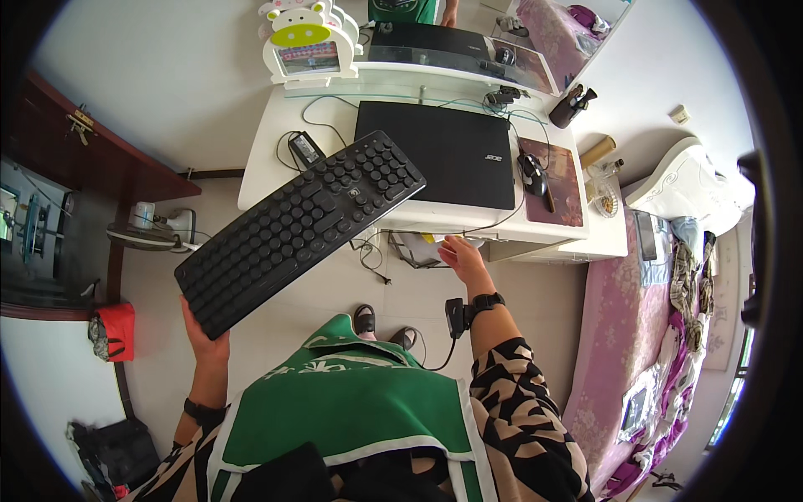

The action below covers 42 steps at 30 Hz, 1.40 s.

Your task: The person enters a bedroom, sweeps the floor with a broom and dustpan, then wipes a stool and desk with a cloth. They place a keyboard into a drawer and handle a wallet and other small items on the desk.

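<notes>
My left hand grips a black keyboard with round keys by its near left end. The keyboard is held up at a slant, its far right end in front of a closed black laptop on the white desk. Just below the desk's front edge is my right hand, its fingers apart and nothing seen in them. A thin black cable runs along that edge close by. To the laptop's right, a black mouse rests on a patterned mouse pad.
A cow-shaped white frame stands at the desk's back left, below a mirror. Cables and a small black box lie left of the laptop. A bed is on the right, a fan on the left.
</notes>
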Each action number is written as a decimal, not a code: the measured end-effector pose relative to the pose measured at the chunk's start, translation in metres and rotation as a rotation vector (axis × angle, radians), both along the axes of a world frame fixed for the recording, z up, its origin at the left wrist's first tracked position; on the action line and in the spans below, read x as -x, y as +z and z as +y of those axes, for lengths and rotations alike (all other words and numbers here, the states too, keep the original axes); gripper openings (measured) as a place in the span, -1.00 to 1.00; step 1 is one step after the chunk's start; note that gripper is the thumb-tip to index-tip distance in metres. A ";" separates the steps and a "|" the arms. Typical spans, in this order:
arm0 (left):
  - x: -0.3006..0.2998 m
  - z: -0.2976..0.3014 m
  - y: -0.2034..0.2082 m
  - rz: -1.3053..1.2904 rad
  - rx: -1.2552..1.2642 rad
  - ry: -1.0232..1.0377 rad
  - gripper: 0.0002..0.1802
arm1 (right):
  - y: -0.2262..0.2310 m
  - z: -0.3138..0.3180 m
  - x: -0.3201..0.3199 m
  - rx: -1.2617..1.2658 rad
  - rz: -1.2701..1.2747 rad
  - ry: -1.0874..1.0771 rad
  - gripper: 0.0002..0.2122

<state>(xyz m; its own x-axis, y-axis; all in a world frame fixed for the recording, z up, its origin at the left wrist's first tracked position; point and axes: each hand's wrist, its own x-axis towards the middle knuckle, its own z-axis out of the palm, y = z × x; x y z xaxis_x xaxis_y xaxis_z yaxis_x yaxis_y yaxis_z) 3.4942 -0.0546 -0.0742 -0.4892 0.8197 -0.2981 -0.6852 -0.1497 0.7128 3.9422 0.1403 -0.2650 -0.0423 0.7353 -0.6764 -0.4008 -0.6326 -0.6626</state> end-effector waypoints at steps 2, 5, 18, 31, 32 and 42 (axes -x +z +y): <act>0.002 0.002 -0.002 -0.005 -0.005 -0.005 -0.46 | 0.004 0.002 0.005 -0.048 0.090 0.102 -0.66; 0.009 0.001 -0.006 -0.004 0.015 0.014 -0.45 | 0.007 0.005 0.007 0.229 -0.212 -0.110 -0.67; 0.055 -0.023 -0.013 0.045 -0.008 0.144 -0.44 | 0.028 0.005 0.059 0.011 0.026 0.348 -0.74; 0.065 -0.027 -0.011 -0.009 -0.110 0.199 -0.45 | 0.132 0.103 0.108 -0.267 0.414 0.144 -0.77; 0.065 -0.028 -0.011 -0.013 -0.073 0.220 -0.45 | 0.129 0.103 0.119 -0.256 0.391 0.194 -0.76; 0.056 -0.024 -0.008 -0.020 -0.023 0.138 -0.45 | 0.135 0.172 0.121 -0.540 0.482 -0.094 -0.82</act>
<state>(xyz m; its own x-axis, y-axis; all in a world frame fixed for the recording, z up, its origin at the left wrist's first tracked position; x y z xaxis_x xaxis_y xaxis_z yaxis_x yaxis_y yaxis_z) 3.4377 -0.0791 -0.0825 -0.5917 0.7518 -0.2910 -0.6710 -0.2591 0.6947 3.8216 0.3125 -0.1302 -0.1640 0.9764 -0.1404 -0.7636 -0.2157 -0.6086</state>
